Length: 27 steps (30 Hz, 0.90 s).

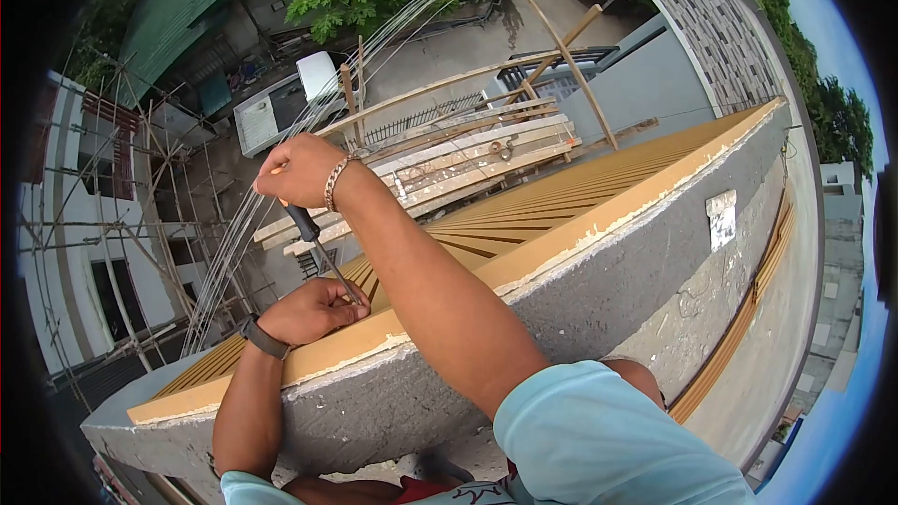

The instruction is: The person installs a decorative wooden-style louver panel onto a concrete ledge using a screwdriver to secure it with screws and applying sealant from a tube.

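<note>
A screwdriver with a black and orange handle slants down over the top of the wall. My right hand, a chain bracelet at its wrist, is closed around the handle's upper end. Below it my left hand, with a dark watch band, rests on the tan ledge and pinches the screwdriver's shaft near the tip. Whether a screw sits under the tip is hidden by the fingers. Tan slatted panels run along the outer side of the ledge.
The grey concrete parapet lies between me and the ledge. Beyond it, stacked wooden planks and upright poles stand close. Wires pass at left, near bamboo scaffolding. A white truck is parked far below.
</note>
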### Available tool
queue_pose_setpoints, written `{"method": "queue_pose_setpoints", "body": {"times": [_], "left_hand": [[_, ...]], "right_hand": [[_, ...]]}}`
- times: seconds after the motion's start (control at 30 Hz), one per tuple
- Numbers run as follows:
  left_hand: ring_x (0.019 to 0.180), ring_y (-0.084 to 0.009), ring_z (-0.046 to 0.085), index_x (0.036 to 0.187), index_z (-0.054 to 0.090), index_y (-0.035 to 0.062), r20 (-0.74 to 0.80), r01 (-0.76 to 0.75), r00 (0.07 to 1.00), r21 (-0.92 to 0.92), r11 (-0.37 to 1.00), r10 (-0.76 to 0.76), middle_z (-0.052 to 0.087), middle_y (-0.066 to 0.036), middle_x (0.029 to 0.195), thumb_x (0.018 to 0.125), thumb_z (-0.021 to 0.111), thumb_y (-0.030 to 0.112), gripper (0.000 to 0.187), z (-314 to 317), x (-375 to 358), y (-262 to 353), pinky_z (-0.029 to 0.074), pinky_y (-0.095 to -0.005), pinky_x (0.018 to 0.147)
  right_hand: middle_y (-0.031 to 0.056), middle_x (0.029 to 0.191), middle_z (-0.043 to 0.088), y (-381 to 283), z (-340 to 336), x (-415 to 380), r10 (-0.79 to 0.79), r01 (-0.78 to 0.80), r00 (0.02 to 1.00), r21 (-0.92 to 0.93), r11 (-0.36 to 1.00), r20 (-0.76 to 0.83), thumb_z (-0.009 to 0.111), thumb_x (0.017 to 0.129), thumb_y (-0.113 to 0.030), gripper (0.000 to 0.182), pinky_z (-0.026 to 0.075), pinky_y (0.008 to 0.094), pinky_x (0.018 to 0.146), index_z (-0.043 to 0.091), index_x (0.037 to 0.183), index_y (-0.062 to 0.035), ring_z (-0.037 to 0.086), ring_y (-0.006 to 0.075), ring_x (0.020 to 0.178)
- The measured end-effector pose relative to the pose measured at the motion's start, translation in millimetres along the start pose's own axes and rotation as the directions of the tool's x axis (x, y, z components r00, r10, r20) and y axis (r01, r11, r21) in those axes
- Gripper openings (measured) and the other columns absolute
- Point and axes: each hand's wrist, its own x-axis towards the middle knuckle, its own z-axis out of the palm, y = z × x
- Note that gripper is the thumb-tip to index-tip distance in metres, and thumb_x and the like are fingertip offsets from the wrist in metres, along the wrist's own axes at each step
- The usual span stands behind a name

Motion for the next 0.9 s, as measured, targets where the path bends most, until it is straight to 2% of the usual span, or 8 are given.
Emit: {"method": "queue_pose_setpoints", "body": {"times": [0.13, 0.27, 0.33, 0.5, 0.63, 0.7, 0.8, 0.9], "left_hand": [[0.067, -0.0024, 0.049, 0.095, 0.059, -0.0016, 0.017, -0.019, 1.0, 0.02, 1.0, 0.019, 0.058, 0.003, 0.075, 0.089, 0.061, 0.011, 0.014, -0.7, -0.6, 4.7, 0.039, -0.0194, 0.058], [0.07, -0.0023, 0.049, 0.096, 0.059, -0.0017, 0.021, 0.056, 0.998, 0.058, 0.997, -0.057, 0.059, 0.002, 0.077, 0.089, 0.06, 0.01, 0.014, -2.6, -1.4, 6.5, 0.04, -0.0193, 0.06], [0.06, -0.006, 0.046, 0.096, 0.06, -0.0005, 0.008, -0.062, 0.998, 0.115, 0.991, 0.061, 0.055, 0.001, 0.066, 0.088, 0.06, 0.016, 0.018, -3.4, 2.4, -5.6, 0.038, -0.0242, 0.054], [0.06, -0.0059, 0.046, 0.096, 0.059, -0.0011, 0.004, -0.024, 1.0, 0.075, 0.997, 0.024, 0.055, 0.001, 0.065, 0.088, 0.06, 0.017, 0.02, -1.8, 0.9, -2.5, 0.039, -0.0242, 0.054], [0.063, -0.0067, 0.049, 0.096, 0.059, -0.002, -0.003, 0.053, 0.999, 0.112, 0.992, -0.053, 0.058, -0.001, 0.068, 0.088, 0.061, 0.017, 0.02, -0.8, -3.6, 12.5, 0.041, -0.0244, 0.057], [0.066, -0.0072, 0.051, 0.097, 0.059, -0.002, -0.007, 0.042, 0.999, 0.118, 0.992, -0.041, 0.059, -0.002, 0.072, 0.087, 0.06, 0.015, 0.02, -0.3, -2.9, 10.4, 0.042, -0.0244, 0.061], [0.073, -0.0083, 0.053, 0.097, 0.06, -0.0017, -0.01, -0.009, 1.0, 0.038, 0.999, 0.009, 0.061, -0.003, 0.079, 0.087, 0.059, 0.014, 0.019, 2.4, -1.5, 3.2, 0.044, -0.0245, 0.067], [0.079, -0.0073, 0.053, 0.1, 0.06, -0.0007, 0.019, -0.047, 0.999, 0.0, 0.999, 0.047, 0.062, -0.002, 0.086, 0.089, 0.058, 0.013, 0.018, 0.7, -0.1, 3.8, 0.045, -0.0232, 0.072]], "right_hand": [[0.0118, 0.077, 0.069, 4.7, -1.7, 1.6, -0.088, 0.081, 0.996, -0.179, 0.981, -0.031, 0.066, 0.075, -0.024, 0.027, 0.051, 0.0271, 0.071, 0.069, 0.091, -0.0015, 0.066, 0.0165, 0.074], [0.0116, 0.08, 0.069, 9.8, 5.0, 8.6, -0.114, 0.112, 0.993, 0.114, 0.987, 0.01, 0.073, 0.071, -0.026, 0.029, 0.051, 0.0283, 0.072, 0.07, 0.088, -0.0028, 0.066, 0.0168, 0.075], [0.0119, 0.081, 0.069, 3.9, 4.1, 6.2, -0.066, 0.052, 0.996, 0.209, 0.977, 0.065, 0.075, 0.07, -0.026, 0.029, 0.051, 0.029, 0.073, 0.071, 0.088, -0.0033, 0.066, 0.0172, 0.075], [0.0117, 0.079, 0.068, -4.7, -3.5, -4.1, -0.046, 0.035, 0.996, -0.138, 0.99, -0.076, 0.071, 0.072, -0.019, 0.025, 0.051, 0.0296, 0.073, 0.07, 0.091, -0.0036, 0.065, 0.0178, 0.077], [0.0108, 0.074, 0.067, 16.5, 8.7, 12.6, -0.187, 0.173, 0.959, -0.083, 0.981, -0.211, 0.068, 0.073, -0.021, 0.021, 0.051, 0.0298, 0.071, 0.071, 0.084, -0.0035, 0.065, 0.0175, 0.071], [0.0127, 0.078, 0.069, 14.1, 8.5, 19.1, 0.007, 0.005, 0.995, 0.115, 0.993, -0.101, 0.068, 0.069, -0.022, 0.022, 0.051, 0.0315, 0.077, 0.072, 0.079, -0.0033, 0.066, 0.0243, 0.079], [0.0129, 0.076, 0.069, 1.0, -3.6, 10.5, 0.115, -0.117, 0.993, 0.061, 0.991, 0.033, 0.066, 0.07, -0.024, 0.024, 0.051, 0.0307, 0.075, 0.072, 0.08, -0.0034, 0.067, 0.0226, 0.079], [0.0121, 0.079, 0.068, 11.0, 4.7, 5.2, -0.072, 0.071, 0.996, -0.021, 0.997, -0.057, 0.07, 0.072, -0.023, 0.027, 0.051, 0.0292, 0.069, 0.07, 0.09, -0.0019, 0.064, 0.0168, 0.069]]}}
